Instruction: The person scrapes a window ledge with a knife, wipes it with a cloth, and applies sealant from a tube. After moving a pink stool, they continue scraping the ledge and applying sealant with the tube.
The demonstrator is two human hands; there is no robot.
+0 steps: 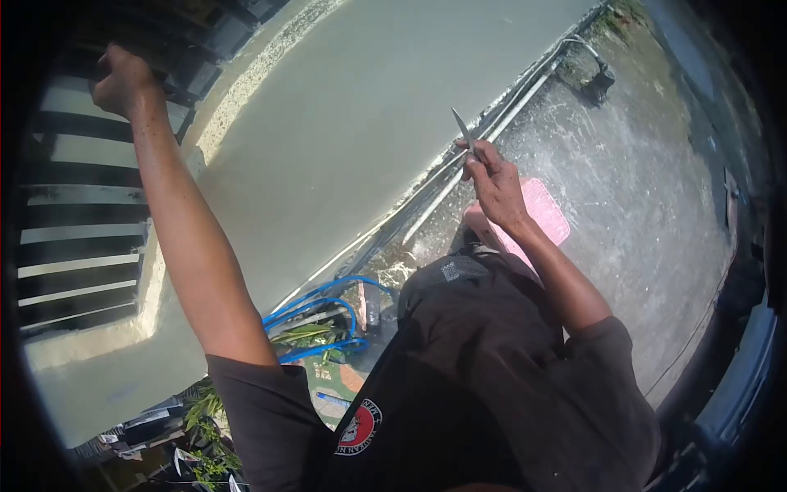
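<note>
My left hand (123, 82) is stretched out to the upper left, closed against the slatted window (78, 197). Its fingers are curled at the dark upper part, and what they grip is hidden in shadow. In front of my body, my right hand (498, 190) pinches a narrow, pointed metal knife (462, 125) between thumb and fingers. The blade points up and away from me, and its handle is mostly covered by the hand. Between the two hands stretches a smooth grey-green wall (328, 123).
A pink plastic stool (545, 213) is beneath me, partly hidden by my legs. White pipes (512, 111) run along the wall's base. A blue hose (316, 307) lies coiled among plants. A dark rocky lump (586, 74) sits on the concrete floor (648, 221).
</note>
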